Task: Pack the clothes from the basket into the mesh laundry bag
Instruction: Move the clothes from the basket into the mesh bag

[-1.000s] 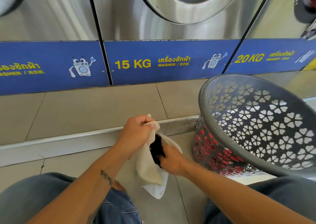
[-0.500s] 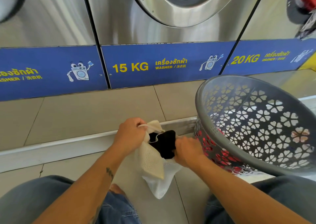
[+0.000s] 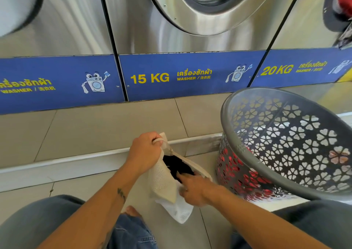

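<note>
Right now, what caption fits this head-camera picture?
Left hand holds mesh bag open while right hand pushes dark garment in, grey basket alongside.

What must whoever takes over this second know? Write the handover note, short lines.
Left grip: holds the mesh bag up by its top edge, mouth open.
Right grip: fingers in the bag's mouth, on the black garment; whether they clutch it is hidden.
Basket: on the floor to the right, tilted; red clothes show through its holes.
Done: black garment mostly inside the bag.
Left: push it fully in, then pack the red clothes.
</note>
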`<action>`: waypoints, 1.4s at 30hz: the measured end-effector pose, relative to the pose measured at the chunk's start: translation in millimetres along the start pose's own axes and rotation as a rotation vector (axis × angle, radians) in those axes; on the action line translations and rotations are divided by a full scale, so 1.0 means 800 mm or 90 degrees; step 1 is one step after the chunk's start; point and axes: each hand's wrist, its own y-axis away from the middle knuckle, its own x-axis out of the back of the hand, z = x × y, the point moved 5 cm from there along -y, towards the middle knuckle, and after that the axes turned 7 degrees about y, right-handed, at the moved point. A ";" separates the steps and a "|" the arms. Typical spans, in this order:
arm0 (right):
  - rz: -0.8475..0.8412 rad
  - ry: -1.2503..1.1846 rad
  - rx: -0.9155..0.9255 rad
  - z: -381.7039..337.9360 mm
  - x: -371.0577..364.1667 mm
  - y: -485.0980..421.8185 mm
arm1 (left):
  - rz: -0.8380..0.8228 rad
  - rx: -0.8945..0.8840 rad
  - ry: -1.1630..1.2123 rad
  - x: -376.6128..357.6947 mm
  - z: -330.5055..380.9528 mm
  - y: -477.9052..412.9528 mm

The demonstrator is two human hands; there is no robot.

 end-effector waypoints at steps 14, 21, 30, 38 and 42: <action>0.088 0.059 0.173 -0.048 0.015 0.004 | -0.023 -0.033 -0.038 -0.007 0.007 -0.007; 0.001 0.030 0.091 -0.032 0.010 0.008 | -0.016 -0.012 -0.023 -0.002 -0.001 -0.006; 0.088 0.065 0.048 0.010 0.024 0.034 | -0.010 0.016 0.086 -0.019 0.024 -0.012; 0.145 0.093 -0.028 0.042 0.046 0.074 | 0.047 -0.006 0.156 -0.015 0.065 -0.002; 0.139 0.086 -0.002 0.040 0.049 0.094 | -0.013 0.036 0.070 -0.039 0.064 0.005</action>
